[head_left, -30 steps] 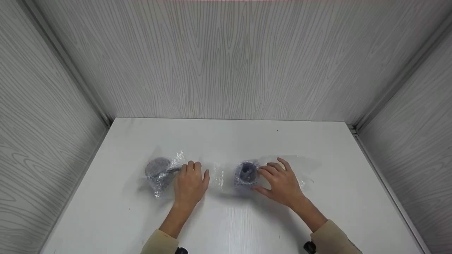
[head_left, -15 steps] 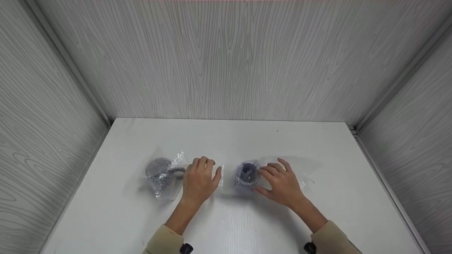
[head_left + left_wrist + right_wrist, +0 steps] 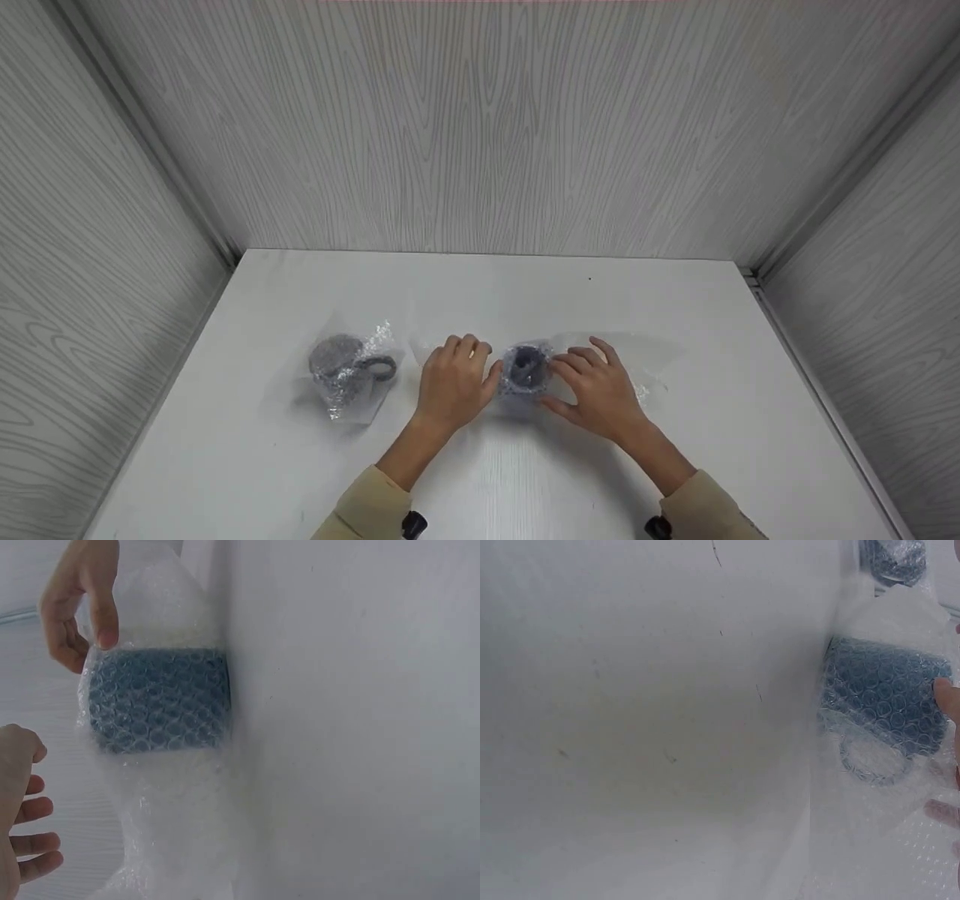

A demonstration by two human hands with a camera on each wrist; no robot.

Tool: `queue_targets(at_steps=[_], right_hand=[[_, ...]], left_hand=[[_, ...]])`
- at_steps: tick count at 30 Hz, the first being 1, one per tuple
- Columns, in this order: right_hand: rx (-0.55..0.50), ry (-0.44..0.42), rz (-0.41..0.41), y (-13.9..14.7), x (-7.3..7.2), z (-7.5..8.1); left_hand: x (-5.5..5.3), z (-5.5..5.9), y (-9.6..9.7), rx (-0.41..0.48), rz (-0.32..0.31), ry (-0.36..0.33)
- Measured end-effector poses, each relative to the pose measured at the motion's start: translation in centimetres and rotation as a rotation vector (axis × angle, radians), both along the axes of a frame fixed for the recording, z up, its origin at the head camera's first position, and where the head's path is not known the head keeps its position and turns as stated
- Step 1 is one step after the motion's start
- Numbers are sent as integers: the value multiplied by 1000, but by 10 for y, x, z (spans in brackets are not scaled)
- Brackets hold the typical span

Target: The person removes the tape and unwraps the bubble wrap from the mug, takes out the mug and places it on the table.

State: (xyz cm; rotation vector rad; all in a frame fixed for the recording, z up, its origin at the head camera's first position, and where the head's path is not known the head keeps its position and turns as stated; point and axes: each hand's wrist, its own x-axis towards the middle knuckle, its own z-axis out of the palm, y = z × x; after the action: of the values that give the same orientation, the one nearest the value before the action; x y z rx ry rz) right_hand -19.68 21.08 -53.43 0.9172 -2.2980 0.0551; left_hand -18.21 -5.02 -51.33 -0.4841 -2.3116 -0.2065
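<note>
A blue mug (image 3: 526, 369) stands upright in clear bubble wrap (image 3: 176, 817), its mouth visible from above. In the right wrist view its handle (image 3: 875, 765) shows through the plastic. My right hand (image 3: 600, 390) holds the mug's right side, with thumb at the near side and curled fingers beyond. My left hand (image 3: 456, 381) is just left of the mug, over the wrap, its fingers loosely bent. In the left wrist view a gap separates this left hand (image 3: 19, 810) from the mug.
A second bubble-wrapped dark mug (image 3: 336, 358) stands to the left, its handle pointing right. Loose wrap (image 3: 630, 349) spreads right of the held mug. The white tabletop (image 3: 480, 300) is bounded by grey wood-grain panels (image 3: 480, 127) at the back and sides.
My left hand has moved right, away from the second mug and towards the blue one, uncovering the second mug's handle. The right hand has stayed in place.
</note>
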Motion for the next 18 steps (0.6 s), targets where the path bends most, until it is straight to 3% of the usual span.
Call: queue_targets(at_steps=[18], right_hand=[[9, -22, -13, 0, 2, 2]], left_hand=[[-7, -10, 31, -78, -66, -79]])
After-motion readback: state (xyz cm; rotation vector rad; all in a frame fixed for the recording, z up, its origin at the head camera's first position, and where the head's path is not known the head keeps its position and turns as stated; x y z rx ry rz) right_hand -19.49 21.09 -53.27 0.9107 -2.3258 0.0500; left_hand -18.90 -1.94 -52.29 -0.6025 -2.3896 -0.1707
